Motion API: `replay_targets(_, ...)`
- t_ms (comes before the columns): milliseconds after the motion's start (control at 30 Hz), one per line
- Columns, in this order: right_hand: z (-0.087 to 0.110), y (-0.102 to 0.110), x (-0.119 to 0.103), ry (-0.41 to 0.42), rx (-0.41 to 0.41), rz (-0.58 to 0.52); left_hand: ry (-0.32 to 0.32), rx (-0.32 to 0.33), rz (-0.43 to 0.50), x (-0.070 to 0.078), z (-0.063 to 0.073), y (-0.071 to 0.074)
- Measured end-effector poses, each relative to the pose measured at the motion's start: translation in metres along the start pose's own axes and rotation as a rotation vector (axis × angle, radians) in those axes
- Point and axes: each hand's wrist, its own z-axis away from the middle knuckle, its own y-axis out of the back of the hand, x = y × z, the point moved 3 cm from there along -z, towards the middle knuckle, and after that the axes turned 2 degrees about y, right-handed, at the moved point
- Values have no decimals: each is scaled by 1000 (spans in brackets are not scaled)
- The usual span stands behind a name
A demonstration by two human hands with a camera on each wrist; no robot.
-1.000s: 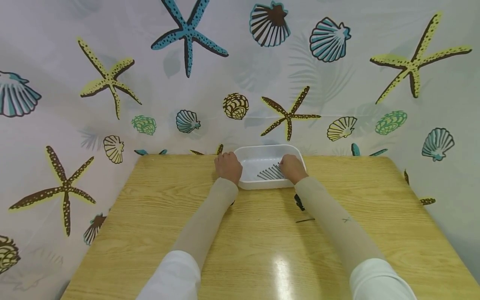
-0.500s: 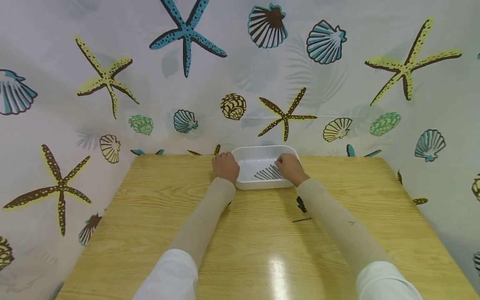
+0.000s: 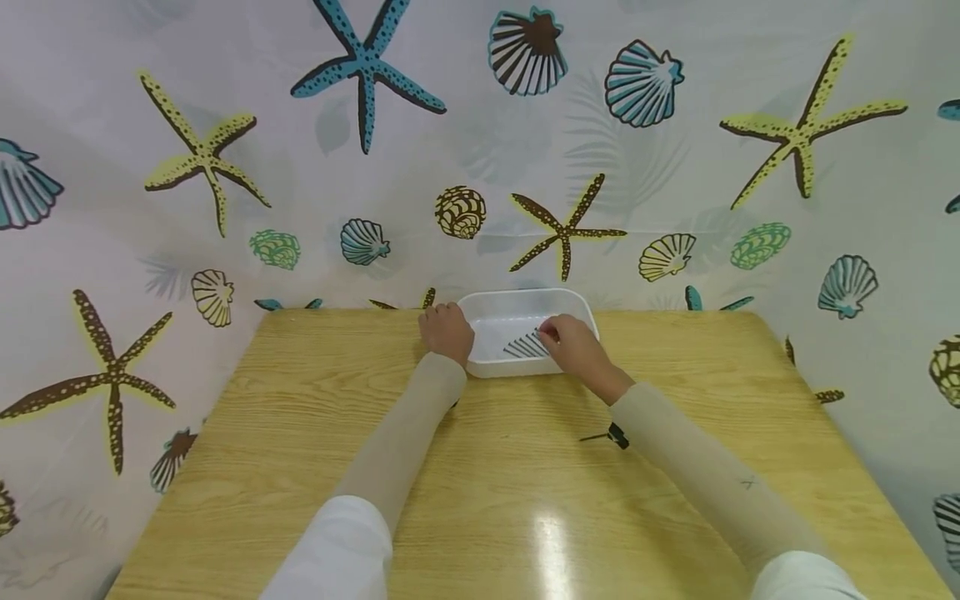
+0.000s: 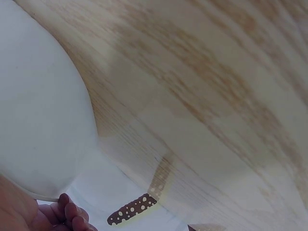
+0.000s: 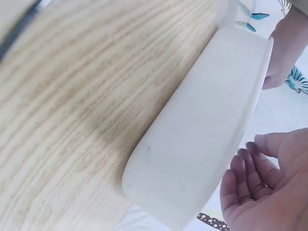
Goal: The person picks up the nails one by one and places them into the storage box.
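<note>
A white plastic tray stands at the back of the table. Inside it several thin dark nails lie slantwise in a row, side by side. My left hand grips the tray's left end; in the left wrist view its curled fingers are at the rim. My right hand is over the tray's right part, fingertips close to the row's right end. In the right wrist view its fingers are loosely bent, thumb near the index finger, with nothing visible between them. It hides part of the row.
A single thin nail lies on the wooden table, in front of the tray and beside the right wrist's black camera mount. A cloth printed with starfish and shells hangs directly behind the tray.
My right hand has shifted left and its wrist has turned, with the forearm swinging outward. The left hand stays on the tray. The whole view drifts slightly left.
</note>
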Motion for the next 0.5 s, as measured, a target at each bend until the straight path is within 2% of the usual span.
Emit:
replay_targets(267, 26, 8, -7, 99, -21, -31, 1, -2, 16, -2, -1, -1)
replay_targets(500, 48, 15, -2, 132, -171, -61, -2, -1, 18, -1, -1, -2)
